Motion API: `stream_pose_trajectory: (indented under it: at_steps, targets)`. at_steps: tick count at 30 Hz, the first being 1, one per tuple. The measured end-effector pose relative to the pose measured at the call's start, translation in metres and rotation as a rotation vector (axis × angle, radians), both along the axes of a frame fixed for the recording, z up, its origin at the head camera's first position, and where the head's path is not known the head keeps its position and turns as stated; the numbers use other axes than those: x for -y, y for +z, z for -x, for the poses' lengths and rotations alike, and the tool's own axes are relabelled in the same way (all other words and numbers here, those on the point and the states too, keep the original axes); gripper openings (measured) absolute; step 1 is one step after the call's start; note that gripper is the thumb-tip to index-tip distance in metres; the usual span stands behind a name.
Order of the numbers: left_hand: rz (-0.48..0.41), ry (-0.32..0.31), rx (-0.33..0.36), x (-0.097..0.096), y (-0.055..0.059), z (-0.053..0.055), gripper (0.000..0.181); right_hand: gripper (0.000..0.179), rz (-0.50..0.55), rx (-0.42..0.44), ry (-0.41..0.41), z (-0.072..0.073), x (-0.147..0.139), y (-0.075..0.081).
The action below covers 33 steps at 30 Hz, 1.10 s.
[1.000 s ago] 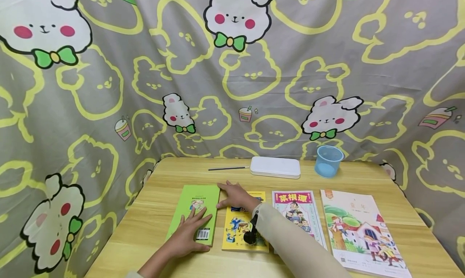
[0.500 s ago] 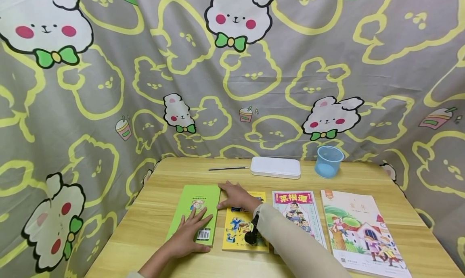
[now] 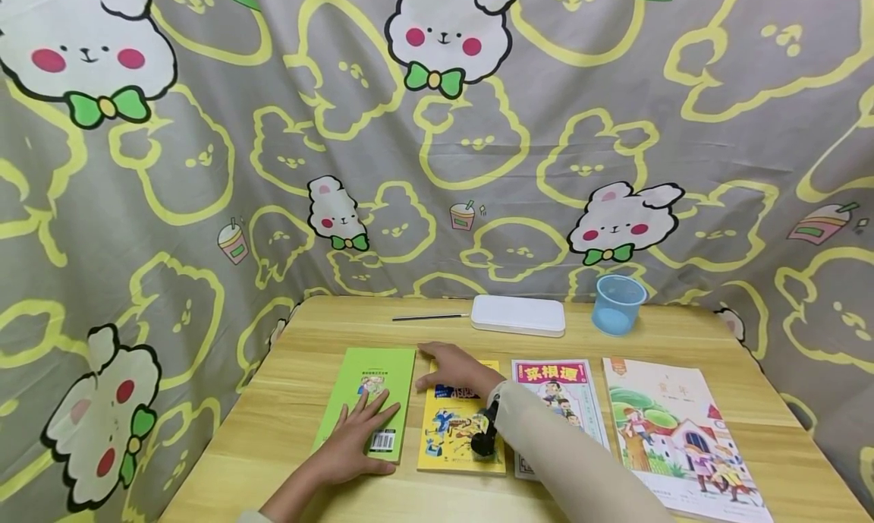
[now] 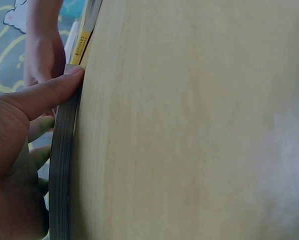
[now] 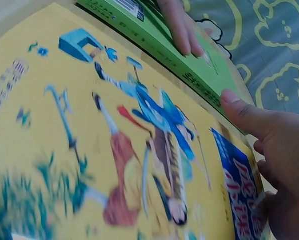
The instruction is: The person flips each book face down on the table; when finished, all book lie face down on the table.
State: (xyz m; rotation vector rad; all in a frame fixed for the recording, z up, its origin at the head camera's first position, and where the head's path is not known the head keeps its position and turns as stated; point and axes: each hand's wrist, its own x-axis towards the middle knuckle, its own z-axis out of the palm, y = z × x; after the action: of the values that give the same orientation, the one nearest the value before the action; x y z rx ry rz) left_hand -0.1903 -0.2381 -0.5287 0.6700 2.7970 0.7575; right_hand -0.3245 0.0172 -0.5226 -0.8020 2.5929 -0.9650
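Note:
My left hand (image 3: 355, 439) lies with spread fingers on the green book (image 3: 392, 363), which rests flat on the table. Its thumb reaches the near edge, against the page block (image 4: 62, 165) in the left wrist view. My right hand (image 3: 457, 367) is over the top end of the yellow book (image 3: 444, 447), its fingertips beside the green book's right edge. In the right wrist view, that hand's thumb (image 5: 234, 102) overlaps the green book's spine (image 5: 164, 60). Nothing is in the right hand's grasp, and its sleeve covers part of the pink-bordered book (image 3: 546, 371).
A larger pale book (image 3: 669, 432) with a house picture lies at the right. Along the back of the wooden table (image 3: 341, 322) are a thin brush (image 3: 429, 317), a white case (image 3: 519, 315) and a blue cup (image 3: 617, 307). A patterned curtain (image 3: 437, 151) hangs behind.
My right hand has shifted slightly to the right, opening a small gap from the green book's edge. The left hand and the books have hardly moved.

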Motion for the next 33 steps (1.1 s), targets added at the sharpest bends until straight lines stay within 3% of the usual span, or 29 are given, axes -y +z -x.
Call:
stream_pose_trajectory:
  at_steps: [10, 33]
  targets:
    - [-0.011, 0.004, -0.001, 0.000, -0.001, 0.000, 0.100, 0.084, 0.038, 0.041, 0.004, -0.001, -0.025, 0.002]
    - [-0.005, 0.000, -0.004, 0.001, -0.002, -0.001, 0.101, 0.082, 0.003, 0.018, -0.045, -0.008, -0.080, 0.003]
